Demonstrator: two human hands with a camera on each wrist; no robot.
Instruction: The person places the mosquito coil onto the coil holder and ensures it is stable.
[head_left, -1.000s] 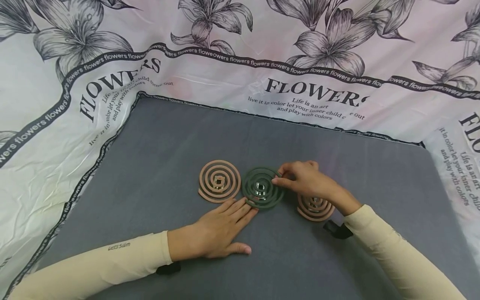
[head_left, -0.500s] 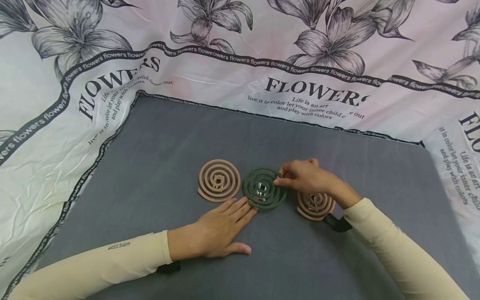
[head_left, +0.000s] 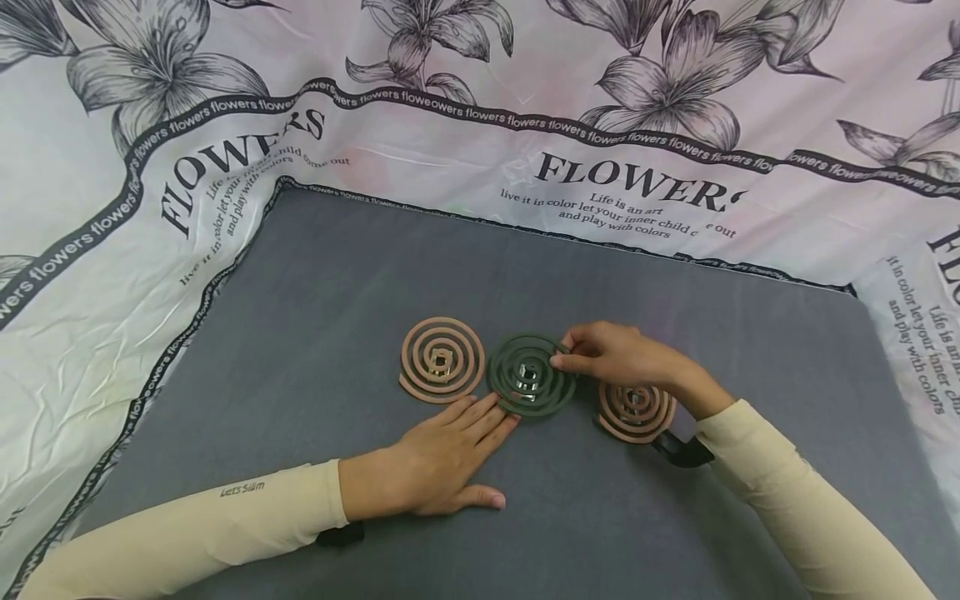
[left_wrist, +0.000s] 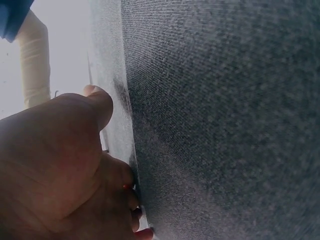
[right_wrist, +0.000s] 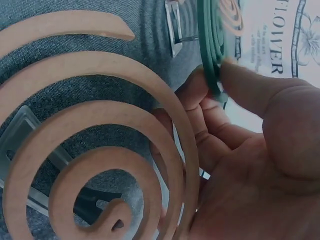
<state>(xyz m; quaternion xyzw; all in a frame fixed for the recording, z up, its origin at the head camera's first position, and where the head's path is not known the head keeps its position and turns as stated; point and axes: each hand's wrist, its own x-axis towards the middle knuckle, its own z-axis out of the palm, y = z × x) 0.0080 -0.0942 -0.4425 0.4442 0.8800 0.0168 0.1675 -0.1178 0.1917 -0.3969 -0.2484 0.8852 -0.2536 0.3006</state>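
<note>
A green mosquito coil (head_left: 517,354) sits mid-table over a shiny metal stand (head_left: 528,385). My right hand (head_left: 622,360) pinches the coil's right edge between thumb and fingers. In the right wrist view the green coil (right_wrist: 208,47) is seen edge-on, raised above the cloth, with a metal stand (right_wrist: 174,27) beneath it. My left hand (head_left: 441,462) lies palm down on the table, fingers straight, fingertips right at the coil's near left edge. In the left wrist view only the thumb side of my left hand (left_wrist: 65,160) shows against the grey cloth.
A brown mosquito coil (head_left: 442,401) with a metal stand lies left of the green one. Another brown coil (head_left: 636,435) is partly under my right hand and wrist. A grey cloth (head_left: 360,275) covers the table, with flower-printed white sheeting (head_left: 450,142) behind.
The green coil has shifted slightly right, my right hand keeping its pinch on the edge. My left hand stays in place.
</note>
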